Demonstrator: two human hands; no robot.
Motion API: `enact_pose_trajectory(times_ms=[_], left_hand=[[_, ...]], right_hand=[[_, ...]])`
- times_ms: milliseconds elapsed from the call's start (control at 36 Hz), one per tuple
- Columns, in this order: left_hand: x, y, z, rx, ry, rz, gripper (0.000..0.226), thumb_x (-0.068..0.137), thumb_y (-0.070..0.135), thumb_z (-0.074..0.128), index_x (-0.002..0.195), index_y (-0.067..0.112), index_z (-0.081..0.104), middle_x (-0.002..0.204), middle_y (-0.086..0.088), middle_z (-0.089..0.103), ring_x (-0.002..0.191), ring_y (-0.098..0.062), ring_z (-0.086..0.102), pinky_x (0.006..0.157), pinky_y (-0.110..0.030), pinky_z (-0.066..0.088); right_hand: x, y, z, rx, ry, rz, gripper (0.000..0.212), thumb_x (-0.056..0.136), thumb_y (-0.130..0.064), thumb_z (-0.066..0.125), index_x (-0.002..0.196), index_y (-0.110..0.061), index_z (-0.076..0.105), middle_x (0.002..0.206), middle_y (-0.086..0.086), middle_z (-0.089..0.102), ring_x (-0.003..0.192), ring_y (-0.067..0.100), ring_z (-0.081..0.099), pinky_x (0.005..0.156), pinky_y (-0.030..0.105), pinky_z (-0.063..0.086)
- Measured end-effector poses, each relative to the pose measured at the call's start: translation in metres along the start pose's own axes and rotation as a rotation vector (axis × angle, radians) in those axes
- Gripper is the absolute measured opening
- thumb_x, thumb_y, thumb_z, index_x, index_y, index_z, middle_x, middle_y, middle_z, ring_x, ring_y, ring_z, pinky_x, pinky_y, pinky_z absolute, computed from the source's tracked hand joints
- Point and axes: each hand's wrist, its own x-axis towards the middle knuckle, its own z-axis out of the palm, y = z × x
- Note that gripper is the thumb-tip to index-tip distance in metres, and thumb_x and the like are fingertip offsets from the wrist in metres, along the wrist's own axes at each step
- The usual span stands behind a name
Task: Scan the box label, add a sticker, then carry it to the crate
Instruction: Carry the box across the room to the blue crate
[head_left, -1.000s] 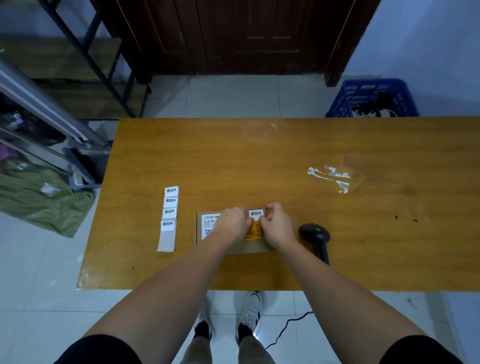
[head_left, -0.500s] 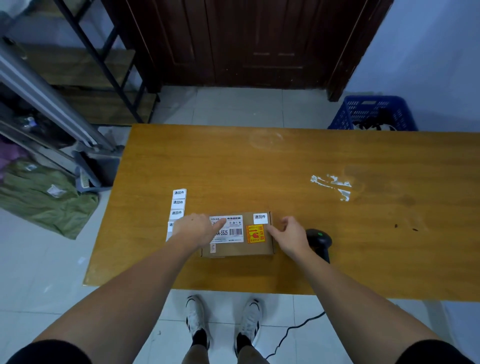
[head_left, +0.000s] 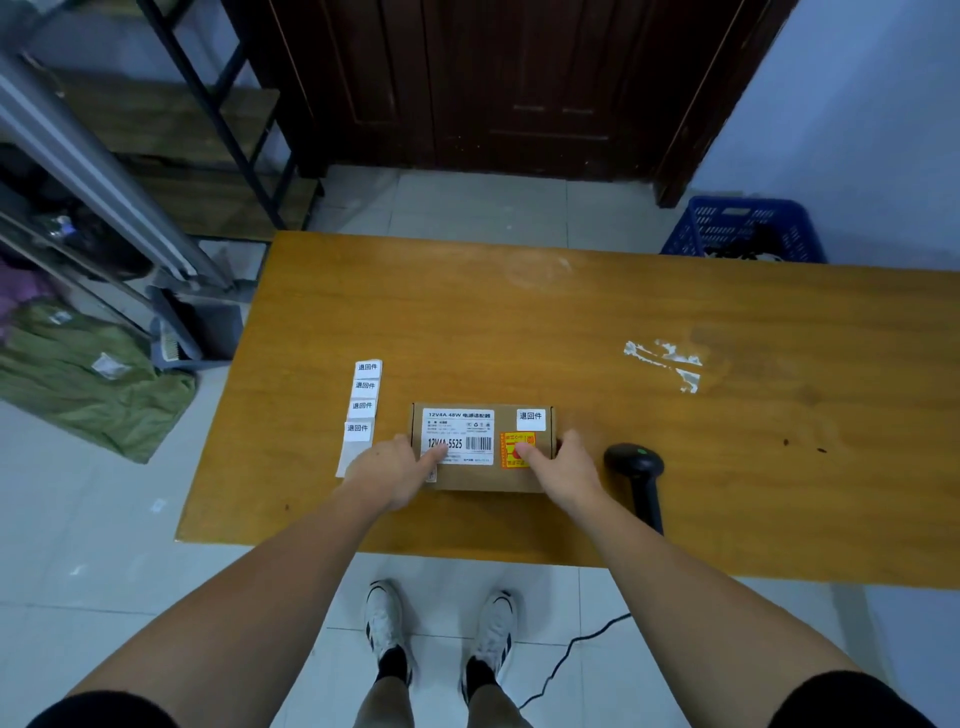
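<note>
Both hands are on the box (head_left: 483, 449) here: the left hand (head_left: 387, 475) clasps its left end with a fingertip lying over the printed label (head_left: 458, 436), the right hand (head_left: 563, 470) clasps the right end with a finger across the orange sticker (head_left: 517, 450). How firmly either grips, I cannot tell; the fingers round the far sides are hidden. The box sits flat on the tabletop (head_left: 571, 312), near the front edge. A white sticker (head_left: 531, 419) is in place at its far right corner. The small print on the label is too fine to read, and part of the number is covered by that left fingertip.

Just left of the box lies the sticker strip (head_left: 361, 405), its near end tucked behind the left hand. Right of the right hand, the black scanner (head_left: 635, 462) rests with its handle pointing near, cable trailing to the floor. Further right, torn white tape residue (head_left: 665, 361) marks the wood. Beyond the far right corner stands the blue crate (head_left: 743, 228), its lower half cut off by the tabletop, contents dark and unclear.
</note>
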Motion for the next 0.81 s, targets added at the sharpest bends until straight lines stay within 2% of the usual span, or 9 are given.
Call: enact_pose_trajectory(times_ms=[111,222,278,333,389,472,556,694,806], left_hand=[[-0.012,0.006,-0.03,-0.016,0.101,0.031,0.075,0.09,0.086,0.027,0.11,0.019,0.057,0.085,0.004,0.059,0.079,-0.02,0.06,0.058,-0.033,0.041],[-0.024,0.017,-0.076,-0.073,0.133,0.051,0.078,0.086,0.091,0.023,0.092,0.022,0.058,0.078,0.005,0.06,0.07,-0.015,0.059,0.054,-0.034,0.042],[-0.029,0.021,-0.101,-0.172,0.13,0.055,0.081,0.085,0.092,0.027,0.098,0.02,0.062,0.087,-0.001,0.068,0.08,-0.021,0.067,0.066,-0.039,0.055],[-0.034,0.027,-0.127,-0.349,0.104,0.065,0.076,0.088,0.086,0.04,0.11,0.016,0.06,0.097,-0.004,0.071,0.085,-0.024,0.071,0.076,-0.044,0.061],[-0.04,0.035,-0.153,-0.658,0.04,0.066,0.064,0.093,0.07,0.057,0.119,0.012,0.057,0.101,-0.008,0.074,0.083,-0.028,0.077,0.075,-0.048,0.065],[-0.057,0.039,-0.195,-1.001,-0.018,0.073,0.056,0.095,0.056,0.067,0.122,0.008,0.06,0.098,-0.011,0.082,0.082,-0.029,0.081,0.064,-0.041,0.066],[-0.079,0.033,-0.236,-1.092,0.051,0.114,0.047,0.096,0.054,0.066,0.115,0.011,0.062,0.08,-0.003,0.083,0.069,-0.022,0.081,0.057,-0.038,0.065],[-0.12,0.009,-0.302,-1.205,0.187,0.181,0.043,0.097,0.048,0.068,0.131,0.025,0.056,0.112,-0.009,0.079,0.083,-0.03,0.08,0.055,-0.041,0.063],[-0.156,-0.03,-0.344,-1.28,0.27,0.178,0.032,0.099,0.039,0.07,0.123,0.019,0.066,0.089,-0.007,0.082,0.066,-0.026,0.079,0.049,-0.041,0.062]], right_hand=[[-0.007,-0.025,-0.021,0.107,-0.002,-0.031,0.066,0.078,-0.066,0.069,0.112,-0.019,0.038,0.114,0.001,0.059,0.101,0.024,0.059,0.086,0.043,0.051],[-0.015,-0.066,-0.052,0.213,-0.008,-0.066,0.061,0.078,-0.065,0.069,0.113,-0.022,0.044,0.112,0.001,0.059,0.092,0.018,0.061,0.065,0.039,0.058],[-0.018,-0.09,-0.07,0.217,-0.033,-0.083,0.06,0.08,-0.063,0.069,0.116,-0.019,0.052,0.11,0.002,0.062,0.094,0.023,0.066,0.067,0.046,0.063],[-0.025,-0.115,-0.085,0.24,-0.064,-0.105,0.059,0.082,-0.061,0.069,0.117,-0.015,0.058,0.106,0.004,0.066,0.09,0.026,0.07,0.058,0.042,0.063],[-0.035,-0.141,-0.098,0.265,-0.1,-0.14,0.049,0.083,-0.058,0.07,0.107,-0.017,0.062,0.099,0.003,0.069,0.081,0.023,0.071,0.049,0.036,0.061],[-0.054,-0.179,-0.114,0.314,-0.176,-0.172,0.035,0.085,-0.054,0.071,0.094,-0.021,0.063,0.098,0.005,0.069,0.08,0.023,0.069,0.055,0.041,0.063],[-0.076,-0.216,-0.128,0.351,-0.295,-0.208,0.035,0.087,-0.052,0.069,0.104,-0.022,0.061,0.099,0.013,0.072,0.075,0.03,0.071,0.062,0.047,0.063],[-0.113,-0.288,-0.133,0.263,-0.269,-0.357,0.033,0.091,-0.056,0.061,0.109,-0.029,0.06,0.075,0.008,0.077,0.059,0.033,0.073,0.052,0.038,0.059],[-0.147,-0.352,-0.124,0.176,-0.311,-0.45,0.037,0.09,-0.051,0.059,0.113,-0.022,0.061,0.067,0.01,0.073,0.056,0.034,0.071,0.052,0.035,0.057]])
